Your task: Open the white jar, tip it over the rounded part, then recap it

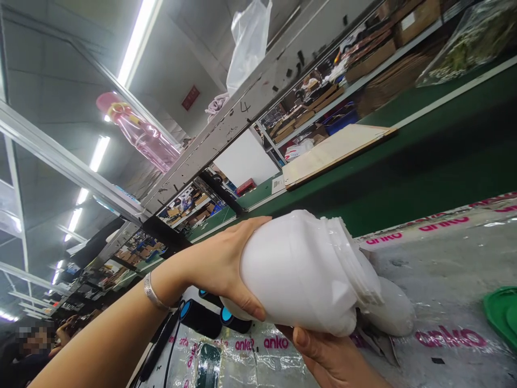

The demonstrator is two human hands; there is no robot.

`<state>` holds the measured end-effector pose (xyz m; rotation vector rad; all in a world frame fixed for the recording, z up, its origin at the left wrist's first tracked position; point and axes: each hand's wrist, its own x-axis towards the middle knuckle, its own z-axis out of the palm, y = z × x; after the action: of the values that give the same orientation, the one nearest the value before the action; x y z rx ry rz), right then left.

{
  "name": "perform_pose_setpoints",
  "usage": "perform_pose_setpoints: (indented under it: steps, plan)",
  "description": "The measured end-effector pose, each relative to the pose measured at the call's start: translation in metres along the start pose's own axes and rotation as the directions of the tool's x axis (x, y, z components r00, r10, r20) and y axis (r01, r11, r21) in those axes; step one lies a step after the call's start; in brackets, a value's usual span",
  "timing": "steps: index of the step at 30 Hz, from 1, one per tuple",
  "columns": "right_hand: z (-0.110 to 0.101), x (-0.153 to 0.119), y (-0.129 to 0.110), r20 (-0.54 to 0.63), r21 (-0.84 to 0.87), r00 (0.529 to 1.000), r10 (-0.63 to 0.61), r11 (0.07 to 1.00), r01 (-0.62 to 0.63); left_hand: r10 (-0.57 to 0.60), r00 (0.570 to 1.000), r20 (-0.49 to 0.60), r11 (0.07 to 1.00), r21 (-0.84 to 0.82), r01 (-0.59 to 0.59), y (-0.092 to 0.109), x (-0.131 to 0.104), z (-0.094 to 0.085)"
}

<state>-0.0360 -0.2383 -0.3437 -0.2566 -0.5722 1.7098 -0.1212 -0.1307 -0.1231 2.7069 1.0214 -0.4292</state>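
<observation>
A white plastic jar point(294, 275) with a threaded neck lies tilted in front of me, its neck toward the right. My left hand point(234, 269) is wrapped round its base end, thumb on the near side. Under the jar, my right hand point(331, 353) grips its lower side near the neck, with some fingers hidden behind it. Beyond the neck, a second white rounded piece point(393, 310) rests on the bench; its kind is partly hidden. Black cylinders with blue ends point(200, 318) lie beneath my left wrist.
The bench is covered in plastic film printed "anko" point(450, 337). A green round item point(503, 312) lies at the right edge. A green conveyor belt point(444, 156) carries a flat board point(331, 153). A pink bottle point(141, 132) stands on the overhead shelf point(242, 110). Another person point(34, 345) is at far left.
</observation>
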Motion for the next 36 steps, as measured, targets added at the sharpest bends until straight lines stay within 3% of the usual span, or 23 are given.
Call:
perform_pose_setpoints:
  steps: [9,13,36]
  plan:
    - [0.005,0.001,-0.006,-0.017,-0.059,1.0,-0.018,0.998,0.017,-0.009,1.0,-0.003,1.0,0.001,0.009,0.001,0.0,0.0]
    - [0.0,0.003,-0.004,0.036,-0.118,0.998,-0.044,0.992,0.048,-0.005,1.0,-0.007,1.0,0.003,0.005,0.002,-0.001,-0.001]
    - [-0.006,0.004,0.0,0.059,-0.104,0.998,-0.028,0.994,0.034,-0.021,1.0,-0.015,1.0,0.004,0.021,0.003,-0.001,0.001]
